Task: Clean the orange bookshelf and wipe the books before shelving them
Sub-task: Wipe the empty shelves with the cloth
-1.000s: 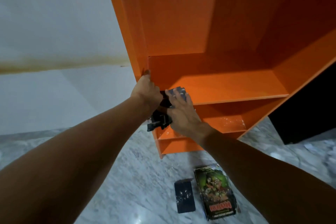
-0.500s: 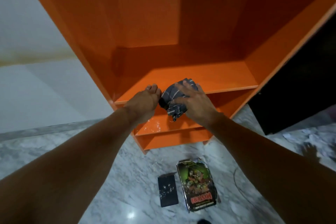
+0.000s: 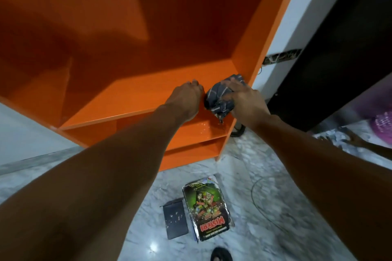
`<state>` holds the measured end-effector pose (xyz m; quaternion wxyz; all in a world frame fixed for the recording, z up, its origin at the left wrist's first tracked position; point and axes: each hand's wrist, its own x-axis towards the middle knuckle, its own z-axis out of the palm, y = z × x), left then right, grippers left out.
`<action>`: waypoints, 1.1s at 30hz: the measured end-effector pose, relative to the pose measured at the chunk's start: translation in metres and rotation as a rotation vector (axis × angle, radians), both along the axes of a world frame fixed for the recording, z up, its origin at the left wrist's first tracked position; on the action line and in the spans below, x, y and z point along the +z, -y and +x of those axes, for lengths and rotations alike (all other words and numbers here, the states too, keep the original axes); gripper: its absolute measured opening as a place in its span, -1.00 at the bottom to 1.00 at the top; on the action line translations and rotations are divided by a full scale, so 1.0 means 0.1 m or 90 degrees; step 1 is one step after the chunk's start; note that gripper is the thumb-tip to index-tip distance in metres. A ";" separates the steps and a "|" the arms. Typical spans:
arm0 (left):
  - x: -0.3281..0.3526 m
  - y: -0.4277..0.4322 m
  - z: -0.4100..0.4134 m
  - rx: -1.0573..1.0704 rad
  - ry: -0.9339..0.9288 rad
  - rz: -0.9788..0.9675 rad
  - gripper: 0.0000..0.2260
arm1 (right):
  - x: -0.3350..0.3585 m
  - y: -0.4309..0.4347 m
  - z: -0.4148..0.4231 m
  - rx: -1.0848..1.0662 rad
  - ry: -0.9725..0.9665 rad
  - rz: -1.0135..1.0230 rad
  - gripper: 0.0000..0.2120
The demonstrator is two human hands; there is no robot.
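Both arms are reaching forward into the orange bookshelf at the centre of the frame. The right hand is lying palm-down, its grip curling around a bunched dark cloth at the shelf's right end. The left hand is resting just left of the cloth with its fingers curled; I cannot tell whether its grip is holding anything. Books are lying on the floor at lower centre.

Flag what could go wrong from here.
1. The lower shelf glistens wet; books shelved there could get damp.
2. The books lie on the floor by the foot; a step could scuff them.
3. The cloth in the right hand is at the side panel; knuckles could bump it.
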<state>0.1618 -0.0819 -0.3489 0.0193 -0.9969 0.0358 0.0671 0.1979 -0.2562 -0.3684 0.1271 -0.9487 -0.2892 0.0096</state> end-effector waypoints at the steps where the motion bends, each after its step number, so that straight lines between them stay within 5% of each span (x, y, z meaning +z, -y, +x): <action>1: 0.00 0.06 0.05 0.001 0.008 0.008 -0.75 | -0.02 0.00 -0.01 -0.002 0.004 0.002 -0.52; 12: 0.03 0.23 0.12 0.069 -0.017 0.016 -0.70 | -0.40 0.04 -0.14 -0.027 0.052 0.222 -0.54; 19: -0.01 0.18 0.20 0.056 -0.084 0.062 -0.51 | -0.79 0.41 -0.53 -0.090 -0.189 0.173 -0.54; 23: -0.04 0.18 0.17 0.054 -0.069 0.056 -0.52 | -0.63 0.38 -0.48 -0.141 -0.120 0.266 -0.59; 28: -0.07 0.10 0.13 0.026 -0.018 -0.020 -0.63 | -0.22 0.20 -0.34 -0.177 -0.137 0.374 -0.70; 33: 0.09 0.01 0.07 0.010 -0.136 -0.301 -0.25 | 0.08 0.10 -0.27 -0.213 -0.266 0.407 -0.85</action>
